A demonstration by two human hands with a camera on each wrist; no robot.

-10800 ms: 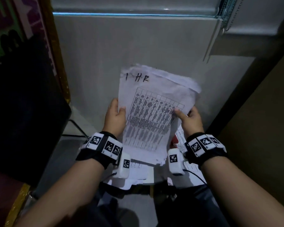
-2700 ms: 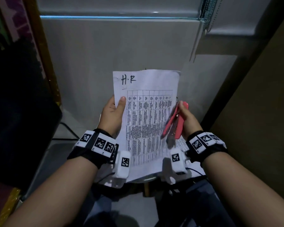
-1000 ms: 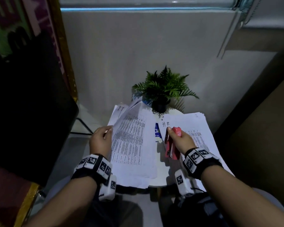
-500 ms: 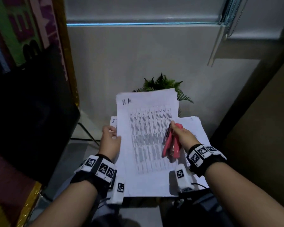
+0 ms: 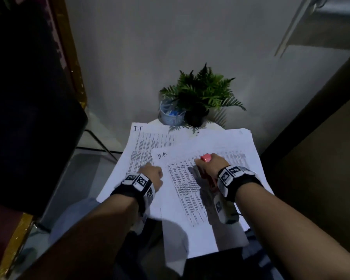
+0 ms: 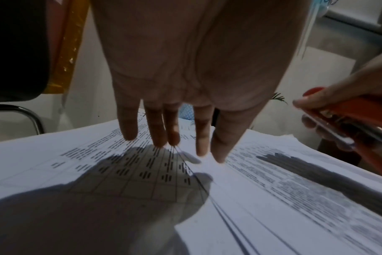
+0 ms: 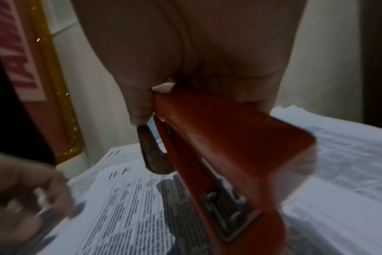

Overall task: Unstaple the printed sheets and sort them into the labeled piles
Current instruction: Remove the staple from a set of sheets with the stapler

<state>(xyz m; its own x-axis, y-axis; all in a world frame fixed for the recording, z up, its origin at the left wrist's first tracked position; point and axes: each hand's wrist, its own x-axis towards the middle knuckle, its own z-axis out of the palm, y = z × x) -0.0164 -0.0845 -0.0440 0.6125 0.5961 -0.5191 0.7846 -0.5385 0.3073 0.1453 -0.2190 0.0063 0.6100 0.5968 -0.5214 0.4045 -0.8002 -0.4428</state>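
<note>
a small round white table (image 5: 214, 124) carries two overlapping stacks of printed sheets, the "i.t" pile (image 5: 141, 150) left and the "h.r" pile (image 5: 226, 146) right, with a potted fern (image 5: 200, 93) and a pale mesh cup (image 5: 171, 116) behind.

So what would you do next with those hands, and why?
Probably lift the left hand off and reach for another stapled set. Its fingers are straight and hold nothing, the H.R sheet already lies on the right pile beside the I.T pile, and the right hand grips the red stapler, ready.
</note>
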